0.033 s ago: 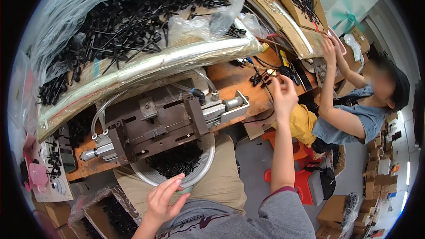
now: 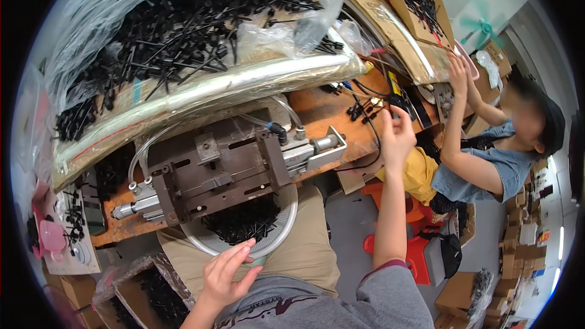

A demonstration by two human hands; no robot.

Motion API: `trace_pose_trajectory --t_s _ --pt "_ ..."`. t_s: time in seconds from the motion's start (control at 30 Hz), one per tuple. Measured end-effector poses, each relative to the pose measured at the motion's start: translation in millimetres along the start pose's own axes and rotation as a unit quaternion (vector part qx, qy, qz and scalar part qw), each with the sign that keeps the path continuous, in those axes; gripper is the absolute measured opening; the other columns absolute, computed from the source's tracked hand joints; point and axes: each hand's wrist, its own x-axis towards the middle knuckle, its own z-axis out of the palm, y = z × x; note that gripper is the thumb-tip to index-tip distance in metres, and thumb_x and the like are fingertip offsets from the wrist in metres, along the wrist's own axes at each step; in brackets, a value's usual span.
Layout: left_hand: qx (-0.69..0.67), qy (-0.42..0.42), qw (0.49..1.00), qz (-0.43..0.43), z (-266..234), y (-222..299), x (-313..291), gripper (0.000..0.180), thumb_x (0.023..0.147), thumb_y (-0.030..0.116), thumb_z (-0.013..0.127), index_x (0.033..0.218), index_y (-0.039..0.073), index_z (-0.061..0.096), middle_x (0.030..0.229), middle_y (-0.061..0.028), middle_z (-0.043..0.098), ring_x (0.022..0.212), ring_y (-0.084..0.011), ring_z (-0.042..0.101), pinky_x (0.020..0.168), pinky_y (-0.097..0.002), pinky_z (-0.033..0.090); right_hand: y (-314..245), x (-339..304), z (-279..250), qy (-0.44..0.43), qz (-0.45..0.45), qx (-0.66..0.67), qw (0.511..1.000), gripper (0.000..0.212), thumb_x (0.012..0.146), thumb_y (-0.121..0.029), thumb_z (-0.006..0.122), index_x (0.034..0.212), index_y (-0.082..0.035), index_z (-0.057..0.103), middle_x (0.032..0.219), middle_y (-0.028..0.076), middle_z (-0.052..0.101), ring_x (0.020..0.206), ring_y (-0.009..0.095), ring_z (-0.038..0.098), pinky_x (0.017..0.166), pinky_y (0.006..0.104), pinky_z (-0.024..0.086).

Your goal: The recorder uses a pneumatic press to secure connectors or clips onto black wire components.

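My left hand [image 2: 226, 277] is over my lap at the near rim of a round white basket [image 2: 291, 222]. Its fingers are stretched out and nothing shows in them. To the right, my right hand [image 2: 399, 139] is raised beside the bench's right part, fingers bent and apart, with no visible object between them. Just beyond it lie a few small black parts [image 2: 355, 111] and a thin black cable. A brown metal fixture [image 2: 228, 164] with a silver cylinder at each end stands on the wooden bench [image 2: 317, 109], partly over the basket. Black plastic parts [image 2: 241, 219] fill the basket.
Behind the fixture, a plastic-lined tray [image 2: 201, 88] holds a heap of black stemmed parts. A co-worker [image 2: 481, 152] sits at the right, hands raised by a cardboard box [image 2: 420, 0]. A red stool [image 2: 420, 262] and a lined carton [image 2: 146, 286] flank me.
My right hand has shifted slightly right and downward, away from the small black parts. The whole view has shifted a little. My left hand stays in place.
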Motion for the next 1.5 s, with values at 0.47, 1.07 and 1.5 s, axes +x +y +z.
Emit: trace_pose_trajectory --t_s 0.47,1.07,1.5 --pt "0.000 -0.001 1.000 0.020 6.1 6.8 -4.0 0.059 0.071 -0.001 0.076 0.124 0.004 0.051 0.111 -0.0162 0.066 0.069 -0.0172 0.069 0.061 -0.0270 0.055 -216.5 17.5 80.9 -0.204 -0.545 0.074 0.810 0.010 0.078 -0.005 0.066 0.087 -0.006 0.065 0.087 0.007 0.065 0.086 0.026 0.061 0.075 0.0356 0.051" --pt "0.024 0.037 0.999 -0.027 1.9 0.0 -22.0 0.043 0.073 0.009 0.076 0.114 0.005 0.063 0.094 -0.0093 0.070 0.073 -0.0211 0.068 0.061 -0.0281 0.054 -277.5 7.6 170.6 -0.401 -0.352 -0.189 0.824 0.052 0.066 -0.018 0.074 0.113 -0.003 0.054 0.105 0.016 0.066 0.102 0.033 0.062 0.084 0.0408 0.051" --pt "0.022 0.007 1.000 0.015 1.3 -1.8 -17.4 0.054 0.074 0.001 0.074 0.123 0.003 0.052 0.100 -0.0099 0.070 0.066 -0.0167 0.067 0.055 -0.0260 0.052 -275.9 27.1 146.9 -0.445 -0.438 -0.222 0.749 0.025 0.065 -0.022 0.076 0.085 -0.007 0.072 0.094 0.011 0.069 0.098 0.027 0.063 0.082 0.0386 0.052"
